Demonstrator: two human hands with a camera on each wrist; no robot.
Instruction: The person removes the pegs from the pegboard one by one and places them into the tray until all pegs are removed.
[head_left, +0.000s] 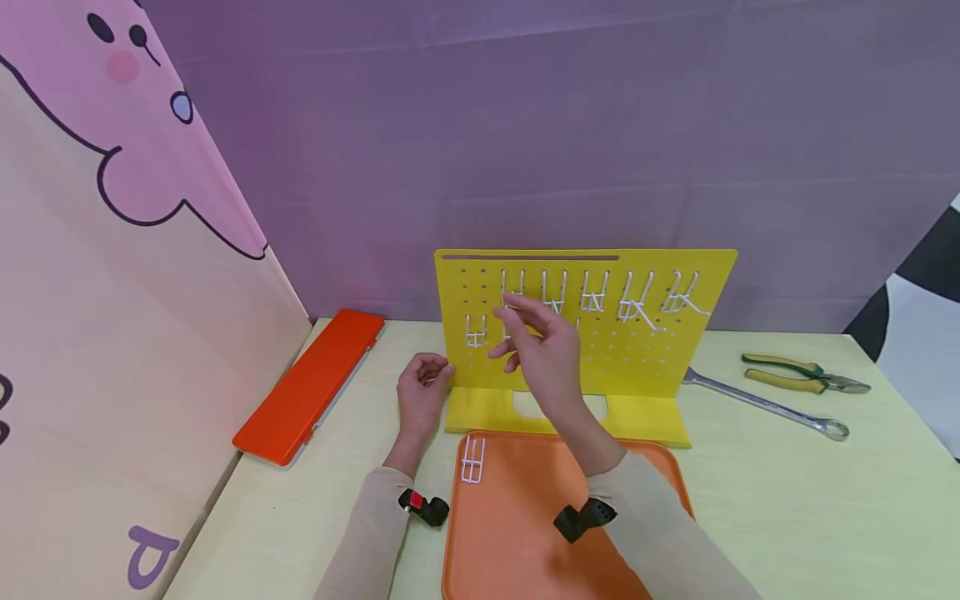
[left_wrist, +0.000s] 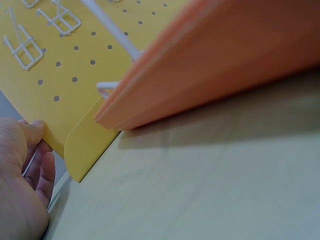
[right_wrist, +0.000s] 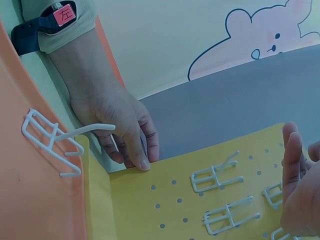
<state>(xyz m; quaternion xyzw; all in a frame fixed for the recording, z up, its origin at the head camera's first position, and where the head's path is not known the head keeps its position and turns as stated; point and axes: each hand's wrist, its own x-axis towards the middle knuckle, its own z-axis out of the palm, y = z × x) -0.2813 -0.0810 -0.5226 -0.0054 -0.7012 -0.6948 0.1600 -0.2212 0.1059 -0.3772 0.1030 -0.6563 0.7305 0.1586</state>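
A yellow pegboard (head_left: pixel 637 371) stands upright on its base, with several white wire hooks (head_left: pixel 594 302) in its holes. At the board's left edge, my left hand (head_left: pixel 422 396) grips it, with the thumb on the front face and curled fingers behind, as the left wrist view shows. My right hand (head_left: pixel 551 358) is raised before the board near the hooks, its fingers loosely bent and nothing visible between them. It hides part of the lower row. One loose white hook (head_left: pixel 472 461) lies on the orange tray (head_left: pixel 517 533) in front.
A closed orange-red case (head_left: pixel 311 387) lies at the left. Right of the board are a combination wrench (head_left: pixel 765 406) and pliers (head_left: pixel 813 377) with yellow-green handles. The tray's far edge sits against the board's base. A purple cloth (head_left: pixel 525 125) hangs behind the table.
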